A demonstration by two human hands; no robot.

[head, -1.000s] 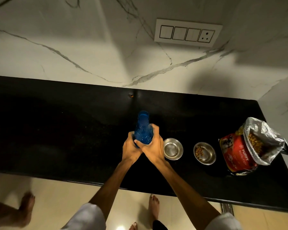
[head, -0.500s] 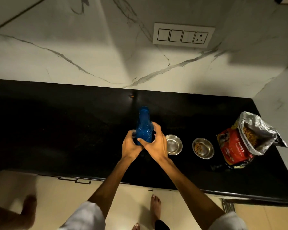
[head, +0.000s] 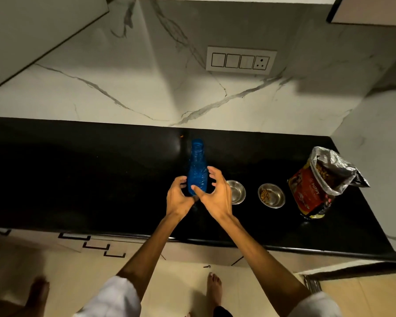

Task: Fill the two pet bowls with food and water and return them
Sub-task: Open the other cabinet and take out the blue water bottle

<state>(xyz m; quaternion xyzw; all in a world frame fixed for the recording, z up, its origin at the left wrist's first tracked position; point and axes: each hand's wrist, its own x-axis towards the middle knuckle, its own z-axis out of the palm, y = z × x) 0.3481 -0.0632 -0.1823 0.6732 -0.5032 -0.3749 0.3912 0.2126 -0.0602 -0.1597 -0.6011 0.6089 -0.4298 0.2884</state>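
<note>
On the black countertop (head: pixel 78 179) below the marble wall, I stood the blue water bottle (head: pixel 197 172) upright just left of the two steel bowls, my hands loosened around it. My left hand (head: pixel 178 197) curved beside the bottle's base, and whether its fingers touched the plastic I could not tell; my right hand (head: pixel 215 195) was spread wide, fingers apart and clear of the bottle. The near bowl (head: pixel 236 192) looked shiny and without kibble, though I could not tell whether it held water. The far bowl (head: pixel 271 195) held a small heap of kibble, just beside the opened puppy food bag (head: pixel 322 181). I judged the filling step nearly done or mid-way; the next move would call for checking the near bowl, then lifting both bowls level to return them without spilling.
</note>
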